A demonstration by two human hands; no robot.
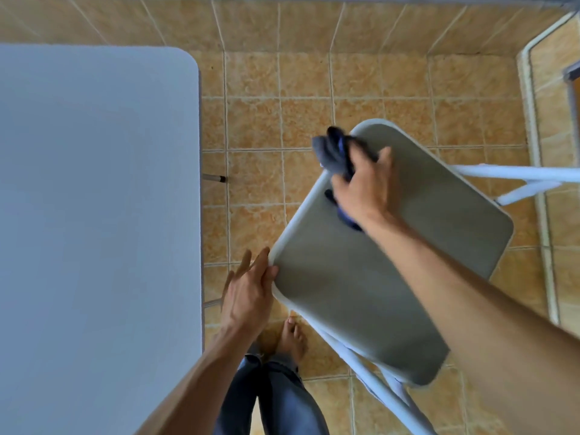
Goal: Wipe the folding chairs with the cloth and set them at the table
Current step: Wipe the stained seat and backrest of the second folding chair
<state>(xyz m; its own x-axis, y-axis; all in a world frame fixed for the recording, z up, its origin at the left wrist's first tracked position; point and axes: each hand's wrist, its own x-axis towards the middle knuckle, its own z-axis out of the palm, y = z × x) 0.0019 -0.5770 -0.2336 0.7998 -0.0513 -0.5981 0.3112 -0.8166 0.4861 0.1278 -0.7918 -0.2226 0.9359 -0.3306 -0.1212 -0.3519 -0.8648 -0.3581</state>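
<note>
A folding chair [361, 293] with a grey seat and a white tube frame stands tilted right of the table. My right hand [365, 186] grips a dark blue-grey cloth [334, 152] and presses it on the seat's far left edge. My left hand [248, 290] holds the seat's near left corner, thumb on the rim and fingers stretched along it. The white table [94, 215] fills the left side of the view.
The floor is orange tile [257, 120]. A table leg tip [215, 178] pokes out at the table's right edge. My bare foot [290, 339] and jeans are below the chair. A tiled step or door frame [533, 152] runs along the right.
</note>
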